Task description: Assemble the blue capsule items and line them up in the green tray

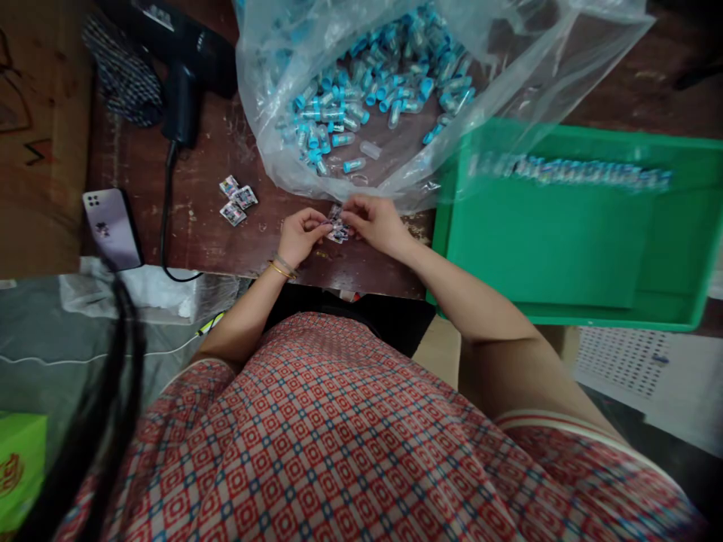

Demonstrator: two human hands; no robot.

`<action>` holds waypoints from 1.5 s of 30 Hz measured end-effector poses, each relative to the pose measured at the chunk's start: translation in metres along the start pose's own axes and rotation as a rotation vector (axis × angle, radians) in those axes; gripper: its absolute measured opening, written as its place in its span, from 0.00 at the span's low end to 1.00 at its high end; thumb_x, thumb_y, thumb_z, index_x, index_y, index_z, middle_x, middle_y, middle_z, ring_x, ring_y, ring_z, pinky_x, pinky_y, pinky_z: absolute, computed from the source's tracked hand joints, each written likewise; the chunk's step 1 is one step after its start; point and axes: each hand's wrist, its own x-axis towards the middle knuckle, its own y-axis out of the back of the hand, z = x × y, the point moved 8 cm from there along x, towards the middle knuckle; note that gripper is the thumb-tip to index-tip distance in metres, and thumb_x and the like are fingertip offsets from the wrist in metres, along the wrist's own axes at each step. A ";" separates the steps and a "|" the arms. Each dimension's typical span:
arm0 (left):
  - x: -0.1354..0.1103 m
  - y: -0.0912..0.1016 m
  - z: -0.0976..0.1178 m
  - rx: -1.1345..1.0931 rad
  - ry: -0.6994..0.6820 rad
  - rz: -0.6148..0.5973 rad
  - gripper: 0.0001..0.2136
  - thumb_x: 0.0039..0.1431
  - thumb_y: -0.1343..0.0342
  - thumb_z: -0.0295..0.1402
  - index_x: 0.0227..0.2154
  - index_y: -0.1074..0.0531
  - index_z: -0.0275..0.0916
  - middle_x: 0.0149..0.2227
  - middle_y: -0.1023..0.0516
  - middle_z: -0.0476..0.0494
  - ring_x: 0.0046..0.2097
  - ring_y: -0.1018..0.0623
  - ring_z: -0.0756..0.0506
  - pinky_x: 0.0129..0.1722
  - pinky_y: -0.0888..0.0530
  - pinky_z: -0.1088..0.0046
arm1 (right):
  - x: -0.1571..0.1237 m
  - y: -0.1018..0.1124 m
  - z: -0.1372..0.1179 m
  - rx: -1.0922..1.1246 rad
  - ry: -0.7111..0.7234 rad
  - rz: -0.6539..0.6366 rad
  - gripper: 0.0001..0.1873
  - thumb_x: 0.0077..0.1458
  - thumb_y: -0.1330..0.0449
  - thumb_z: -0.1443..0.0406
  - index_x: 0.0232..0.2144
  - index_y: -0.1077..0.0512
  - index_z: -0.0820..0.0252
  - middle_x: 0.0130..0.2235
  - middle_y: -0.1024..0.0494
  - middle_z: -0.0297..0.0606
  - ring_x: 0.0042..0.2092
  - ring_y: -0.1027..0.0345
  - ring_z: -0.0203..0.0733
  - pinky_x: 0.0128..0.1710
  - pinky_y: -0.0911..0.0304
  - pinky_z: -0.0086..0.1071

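Observation:
My left hand [300, 233] and my right hand [376, 222] meet at the front of the dark wooden table [226, 233]. Both pinch a small printed label piece [337, 226] between their fingertips. A gold bangle sits on my left wrist. Just behind the hands lies an open clear plastic bag [407, 90] full of small vials with blue caps [361, 98]. Three more small printed labels [237, 202] lie on the table to the left of my hands.
A green plastic tray [565, 248] at the right holds a row of vials along its far wall. A black heat gun [181, 68] with its cord and a phone [111, 227] lie at the left. A light green box [19, 467] is at bottom left.

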 end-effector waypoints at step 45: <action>-0.021 0.018 0.047 -0.069 -0.131 0.166 0.23 0.70 0.47 0.55 0.39 0.18 0.41 0.36 0.18 0.43 0.37 0.22 0.46 0.40 0.26 0.69 | -0.016 -0.012 -0.007 0.380 -0.254 -0.181 0.14 0.58 0.32 0.53 0.32 0.29 0.55 0.25 0.25 0.29 0.26 0.32 0.35 0.27 0.34 0.29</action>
